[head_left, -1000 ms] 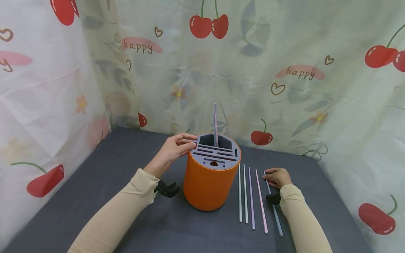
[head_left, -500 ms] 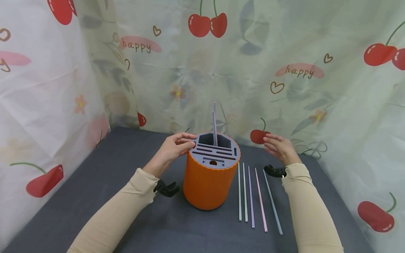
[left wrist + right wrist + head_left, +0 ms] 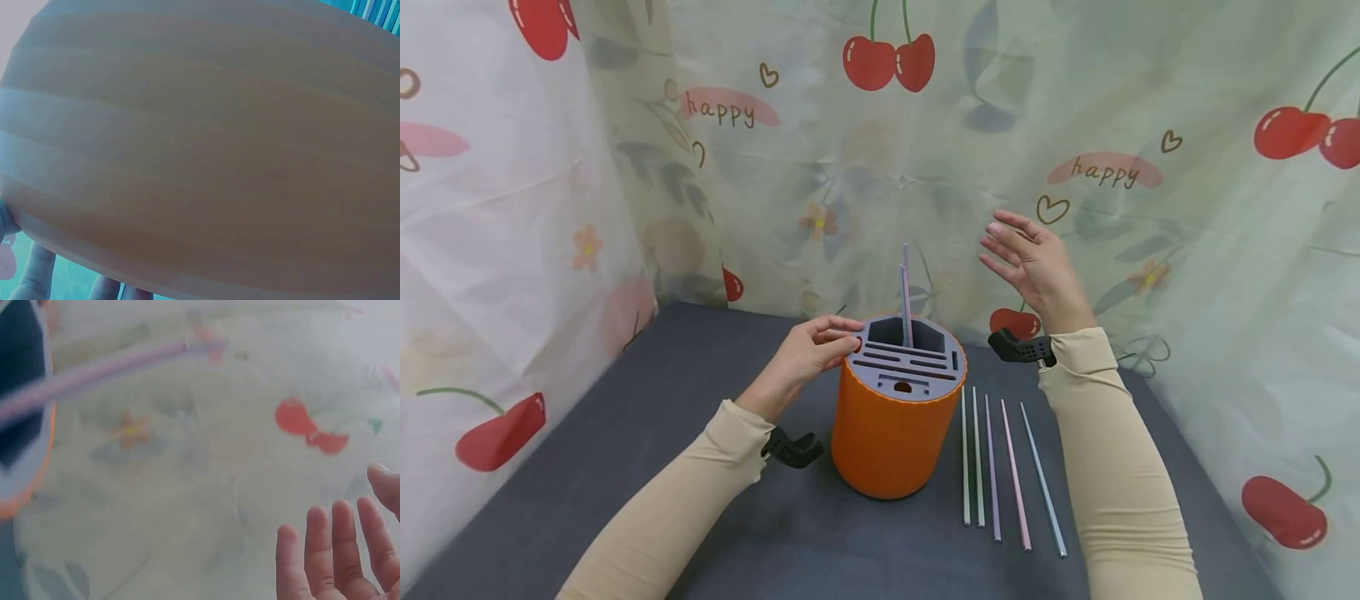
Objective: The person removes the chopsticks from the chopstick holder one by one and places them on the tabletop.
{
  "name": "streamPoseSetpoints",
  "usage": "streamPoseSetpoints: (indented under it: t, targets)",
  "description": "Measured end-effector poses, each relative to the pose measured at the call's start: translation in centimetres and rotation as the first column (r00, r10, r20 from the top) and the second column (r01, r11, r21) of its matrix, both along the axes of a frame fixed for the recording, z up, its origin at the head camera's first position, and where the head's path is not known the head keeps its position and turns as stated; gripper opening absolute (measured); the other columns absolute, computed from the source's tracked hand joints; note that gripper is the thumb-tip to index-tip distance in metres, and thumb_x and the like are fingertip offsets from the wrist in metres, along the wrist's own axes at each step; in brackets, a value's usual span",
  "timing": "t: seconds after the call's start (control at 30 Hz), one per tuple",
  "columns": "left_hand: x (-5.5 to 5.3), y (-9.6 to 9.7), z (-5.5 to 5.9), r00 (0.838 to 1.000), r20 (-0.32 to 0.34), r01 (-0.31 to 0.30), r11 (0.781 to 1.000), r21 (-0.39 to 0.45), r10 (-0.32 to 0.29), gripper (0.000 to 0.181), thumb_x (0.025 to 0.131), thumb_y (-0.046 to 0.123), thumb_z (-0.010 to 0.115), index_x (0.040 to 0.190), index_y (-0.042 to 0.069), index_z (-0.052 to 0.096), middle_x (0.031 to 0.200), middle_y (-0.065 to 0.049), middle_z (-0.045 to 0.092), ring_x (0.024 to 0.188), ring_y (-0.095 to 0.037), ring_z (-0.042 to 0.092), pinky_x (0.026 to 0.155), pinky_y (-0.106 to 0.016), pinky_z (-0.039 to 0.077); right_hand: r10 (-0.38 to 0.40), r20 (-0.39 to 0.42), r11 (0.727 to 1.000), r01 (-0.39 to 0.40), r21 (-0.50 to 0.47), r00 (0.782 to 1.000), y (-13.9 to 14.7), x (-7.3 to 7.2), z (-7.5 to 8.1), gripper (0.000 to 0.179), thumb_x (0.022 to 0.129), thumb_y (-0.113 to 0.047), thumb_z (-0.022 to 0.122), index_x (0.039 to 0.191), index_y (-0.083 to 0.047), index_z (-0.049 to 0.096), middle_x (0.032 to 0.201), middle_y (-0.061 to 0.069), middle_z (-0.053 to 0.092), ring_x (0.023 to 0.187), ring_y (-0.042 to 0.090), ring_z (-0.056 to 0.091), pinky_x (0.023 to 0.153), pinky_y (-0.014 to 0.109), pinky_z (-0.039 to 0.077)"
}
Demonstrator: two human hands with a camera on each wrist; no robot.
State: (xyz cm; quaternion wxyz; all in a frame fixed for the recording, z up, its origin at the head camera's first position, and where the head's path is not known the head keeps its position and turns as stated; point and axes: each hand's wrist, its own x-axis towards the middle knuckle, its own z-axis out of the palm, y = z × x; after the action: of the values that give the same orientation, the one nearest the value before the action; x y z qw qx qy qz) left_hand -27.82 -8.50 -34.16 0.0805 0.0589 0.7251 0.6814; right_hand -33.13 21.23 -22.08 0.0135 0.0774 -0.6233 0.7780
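Note:
An orange round knife block (image 3: 886, 446) with a grey slotted lid (image 3: 904, 364) stands upright on the dark table. My left hand (image 3: 801, 354) grips its upper left rim, thumb at the lid's edge; in the left wrist view the orange wall (image 3: 206, 156) fills most of the picture and fingers (image 3: 37, 272) show at its edge. Slim metallic chopsticks (image 3: 906, 296) rise from the lid's large rear opening. My right hand (image 3: 1033, 262) hangs in the air to the right of and above the block, fingers spread, holding nothing.
Right of the block, several loose chopsticks lie roughly side by side, among them a purple chopstick (image 3: 992, 467), a pink chopstick (image 3: 1016, 475) and a blue chopstick (image 3: 1042, 479) at the right end. A cherry-print curtain (image 3: 865, 167) encloses the table (image 3: 737, 517) behind and at both sides.
My right hand has left the blue chopstick, which stays on the table, and has risen up and slightly left with its fingers spreading. My left hand stays on the block.

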Motion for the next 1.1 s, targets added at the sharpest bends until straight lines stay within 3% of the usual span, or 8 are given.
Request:
streamPoseSetpoints:
  t: [0.23, 0.47, 0.67, 0.93, 1.1]
  targets:
    - [-0.1, 0.0, -0.1, 1.000, -0.002, 0.004, 1.000, 0.003, -0.004, 0.027, 0.091, 0.020, 0.068, 0.118, 0.017, 0.066, 0.114, -0.007, 0.065, 0.109, -0.020, 0.061, 0.102, -0.041, 0.046, 0.032, -0.016, 0.999, -0.032, -0.002, 0.999, -3.4, 0.1, 0.1, 0.046, 0.089, -0.012, 0.069, 0.133, -0.007, 0.054, 0.123, 0.005, 0.055, 0.109, 0.020, 0.060, 0.091, 0.035, 0.054]
    - [-0.1, -0.1, -0.2, 1.000, -0.011, 0.012, 1.000, 0.008, -0.012, 0.028, 0.091, 0.020, 0.069, 0.119, 0.017, 0.066, 0.115, -0.007, 0.064, 0.110, -0.020, 0.060, 0.103, -0.041, 0.045, 0.095, -0.005, 0.992, -0.094, 0.089, 0.995, -5.9, 0.0, -0.5, 0.043, 0.093, -0.008, 0.063, 0.134, -0.002, 0.052, 0.121, 0.006, 0.057, 0.108, 0.022, 0.060, 0.089, 0.036, 0.055]
    - [0.0, -0.1, -0.1, 1.000, -0.011, 0.011, 1.000, 0.004, -0.011, 0.028, 0.091, 0.021, 0.069, 0.118, 0.017, 0.066, 0.117, -0.007, 0.064, 0.110, -0.020, 0.061, 0.102, -0.041, 0.046, 0.157, 0.033, 0.976, -0.160, 0.149, 0.987, -6.8, -0.1, -1.1, 0.036, 0.093, -0.005, 0.063, 0.128, -0.003, 0.057, 0.122, 0.007, 0.058, 0.115, 0.027, 0.059, 0.092, 0.040, 0.053]
    - [0.1, -0.1, 0.0, 1.000, -0.015, 0.011, 1.000, 0.007, -0.011, 0.030, 0.090, 0.022, 0.069, 0.120, 0.017, 0.066, 0.117, -0.007, 0.064, 0.108, -0.020, 0.061, 0.102, -0.041, 0.046, 0.216, 0.095, 0.948, -0.232, 0.219, 0.972, -7.2, -0.2, -1.9, 0.032, 0.094, -0.003, 0.060, 0.125, -0.002, 0.057, 0.110, 0.004, 0.061, 0.094, 0.013, 0.066, 0.091, 0.039, 0.053]
    - [0.0, -0.1, 0.0, 1.000, -0.012, 0.009, 1.000, 0.011, -0.009, 0.029, 0.090, 0.022, 0.070, 0.119, 0.018, 0.066, 0.117, -0.007, 0.064, 0.109, -0.020, 0.061, 0.102, -0.042, 0.046, 0.224, 0.128, 0.938, -0.249, 0.242, 0.966, -7.4, -0.3, -2.3, 0.032, 0.093, -0.002, 0.061, 0.125, -0.003, 0.057, 0.110, 0.003, 0.061, 0.094, 0.014, 0.065, 0.085, 0.035, 0.056]
